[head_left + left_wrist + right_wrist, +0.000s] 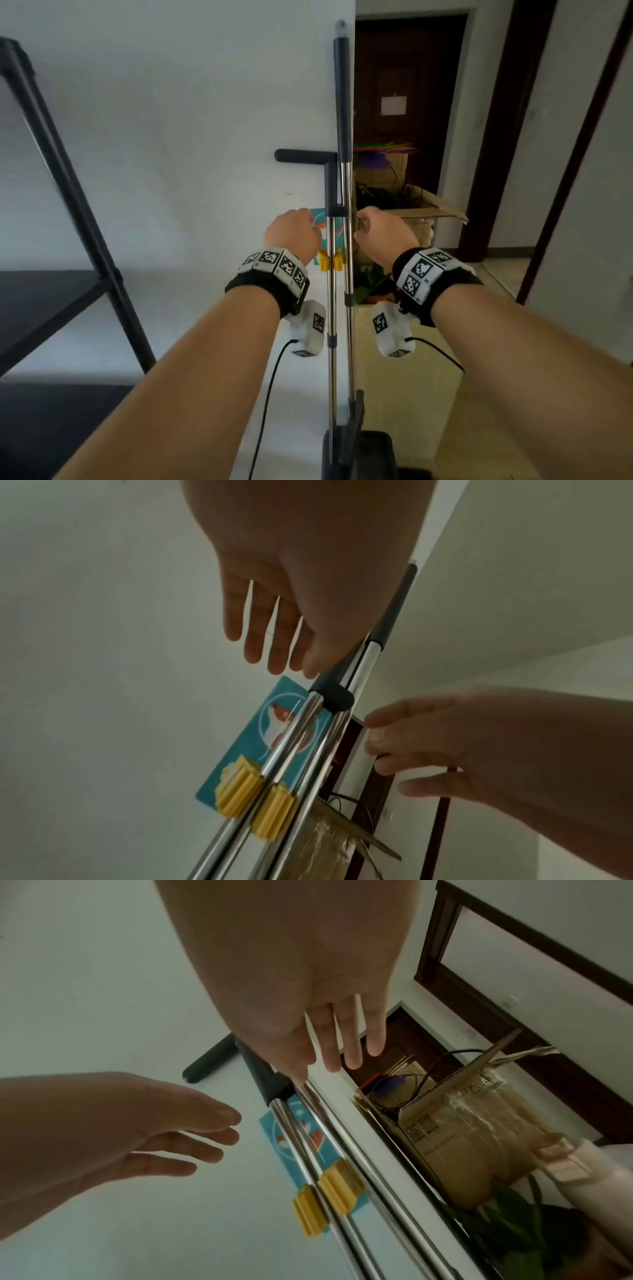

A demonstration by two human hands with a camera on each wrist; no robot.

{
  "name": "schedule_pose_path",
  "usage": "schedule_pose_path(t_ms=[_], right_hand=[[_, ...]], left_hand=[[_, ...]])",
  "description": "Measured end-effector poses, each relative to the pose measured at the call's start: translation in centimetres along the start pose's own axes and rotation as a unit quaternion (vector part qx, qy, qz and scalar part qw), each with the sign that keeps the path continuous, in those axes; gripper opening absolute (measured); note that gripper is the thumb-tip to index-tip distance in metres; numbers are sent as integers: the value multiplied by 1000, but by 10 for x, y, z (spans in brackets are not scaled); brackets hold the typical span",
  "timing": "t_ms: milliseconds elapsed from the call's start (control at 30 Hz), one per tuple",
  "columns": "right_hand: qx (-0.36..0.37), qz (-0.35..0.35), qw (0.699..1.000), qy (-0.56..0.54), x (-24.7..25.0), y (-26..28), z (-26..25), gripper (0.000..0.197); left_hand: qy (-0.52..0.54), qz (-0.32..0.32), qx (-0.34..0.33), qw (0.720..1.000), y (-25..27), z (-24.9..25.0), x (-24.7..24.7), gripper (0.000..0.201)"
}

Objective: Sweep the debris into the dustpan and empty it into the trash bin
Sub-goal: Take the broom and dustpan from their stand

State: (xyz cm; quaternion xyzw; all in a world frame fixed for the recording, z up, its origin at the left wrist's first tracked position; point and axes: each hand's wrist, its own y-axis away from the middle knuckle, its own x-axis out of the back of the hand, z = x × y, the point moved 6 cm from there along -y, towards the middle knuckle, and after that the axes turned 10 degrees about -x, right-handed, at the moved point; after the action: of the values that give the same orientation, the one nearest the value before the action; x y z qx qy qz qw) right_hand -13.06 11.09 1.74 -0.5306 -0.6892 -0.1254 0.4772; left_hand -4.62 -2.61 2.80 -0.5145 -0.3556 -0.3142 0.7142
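Two upright poles against the white wall [171, 120], clipped together. The broom handle [342, 102] is the taller: dark matte sleeve on top with a rounded cap, shiny chrome tube below. The dustpan handle [330, 308] is the shorter: chrome tube, dark plastic upper section ending in a sideways T-grip [301, 156]. A dark plastic collar [334, 696] joins the two tubes. Lower down, a yellow ribbed clip [330, 260] in two halves grips the dustpan tube; it sits on a teal card [260, 737] with a cartoon print stuck to the wall. The dark dustpan [373, 452] is at the bottom edge of the head view, only partly visible.

Left hand [294, 233] is just left of the poles at collar height, fingers straight and spread, holding nothing; whether the fingertips graze the collar I can't tell. Right hand [383, 231] is just right of the poles at the same height, fingers extended and loose, also empty; contact with the broom tube unclear. Poles run between the two hands.

Right of the wall corner: dark wooden door [407, 85], open cardboard box [421, 205] with cables and coloured sticks, green leaves [370, 287] below it. Black metal shelf [51, 205] at far left.
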Motion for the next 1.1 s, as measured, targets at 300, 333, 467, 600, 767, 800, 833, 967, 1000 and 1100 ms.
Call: schedule_pose_path(t_ms=[300, 333, 467, 600, 767, 800, 833, 967, 1000, 1100], right_hand=[[-16, -6, 1000, 4, -38, -39, 10, 18], [-13, -5, 1000, 1, -39, -40, 8, 16], [11, -4, 1000, -7, -42, -45, 3, 16], [8, -20, 999, -24, -42, -50, 2, 18], [13, -74, 996, -50, -40, -52, 2, 25], [16, -77, 996, -50, -41, -51, 2, 25], [19, -76, 996, -49, -42, -51, 1, 26], [0, -52, 997, -49, -45, -47, 3, 21], [-5, -49, 998, -47, -46, -47, 4, 20], [-12, -40, 999, -28, -45, -47, 3, 18]], left_hand=[[42, -8, 35, 998, -33, 0, -26, 15], [43, -10, 39, 998, -34, 0, -30, 15], [63, -29, 31, 997, -40, 1, -41, 15], [90, -41, 30, 995, -44, 3, -48, 22], [86, -52, 41, 994, -44, 3, -50, 25], [85, -52, 42, 994, -43, 3, -50, 26], [84, -50, 42, 994, -41, 4, -50, 26], [84, -40, 38, 995, -39, 2, -51, 27], [85, -36, 38, 995, -39, 2, -51, 27], [87, -35, 38, 995, -39, 2, -51, 29]])
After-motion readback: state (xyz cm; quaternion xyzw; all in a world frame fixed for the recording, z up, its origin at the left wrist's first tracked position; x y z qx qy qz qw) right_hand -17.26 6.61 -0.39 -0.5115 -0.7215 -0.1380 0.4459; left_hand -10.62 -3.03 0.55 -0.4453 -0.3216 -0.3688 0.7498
